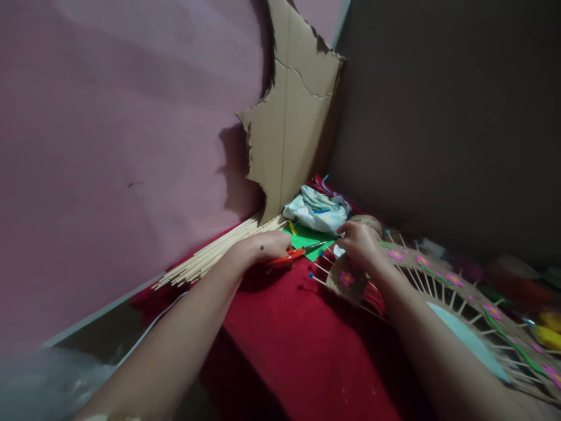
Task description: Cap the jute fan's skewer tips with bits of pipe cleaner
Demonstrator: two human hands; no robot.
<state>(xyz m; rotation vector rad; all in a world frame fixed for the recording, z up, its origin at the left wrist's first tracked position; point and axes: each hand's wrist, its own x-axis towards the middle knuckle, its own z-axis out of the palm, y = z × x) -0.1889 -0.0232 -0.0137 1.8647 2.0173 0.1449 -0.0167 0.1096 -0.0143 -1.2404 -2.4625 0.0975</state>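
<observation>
Holds the orange-handled scissors [287,257] in the left hand [277,245], grip closed around the handles, above the red cloth [280,327] and angled toward the right hand [362,242]. Bends the right fingers near the blade tips, beside a small dark piece [337,237]; cannot tell whether clamped on it. Shows just beyond, on the cloth, a green sheet [304,238] next to a bundled pale cloth [318,210]. Lies to the left with pale sticks [210,254], to the right with flowered woven work [438,278], partly behind the right forearm.
</observation>
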